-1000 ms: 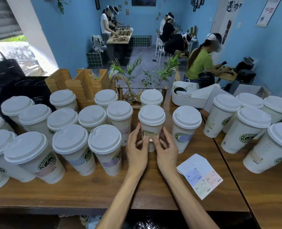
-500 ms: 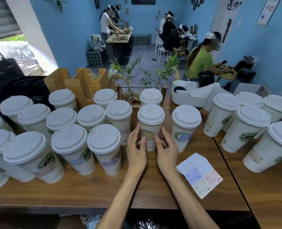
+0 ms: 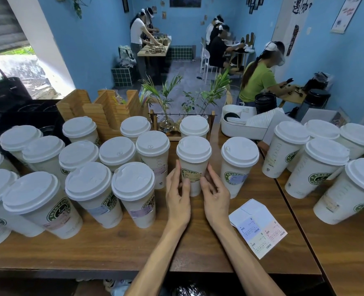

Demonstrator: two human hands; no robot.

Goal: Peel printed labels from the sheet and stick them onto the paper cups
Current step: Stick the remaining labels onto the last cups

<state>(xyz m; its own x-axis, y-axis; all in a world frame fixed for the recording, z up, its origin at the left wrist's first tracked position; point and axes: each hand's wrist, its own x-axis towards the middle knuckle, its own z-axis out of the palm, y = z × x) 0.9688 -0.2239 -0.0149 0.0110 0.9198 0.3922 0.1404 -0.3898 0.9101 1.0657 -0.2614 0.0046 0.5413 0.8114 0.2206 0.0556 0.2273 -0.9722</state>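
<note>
Head view: both hands, left (image 3: 178, 196) and right (image 3: 216, 194), clasp cup (image 3: 193, 167), smoothing label (image 3: 192, 179). Sheet (image 3: 259, 228) right of them keeps several; many cups seem unlabelled.

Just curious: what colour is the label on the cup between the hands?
Pale yellow label, head view.

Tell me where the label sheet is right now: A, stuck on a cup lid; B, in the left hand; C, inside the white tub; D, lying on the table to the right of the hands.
D: the label sheet lies flat on the wooden table, right of the right hand, while both hands are on the cup.
</note>
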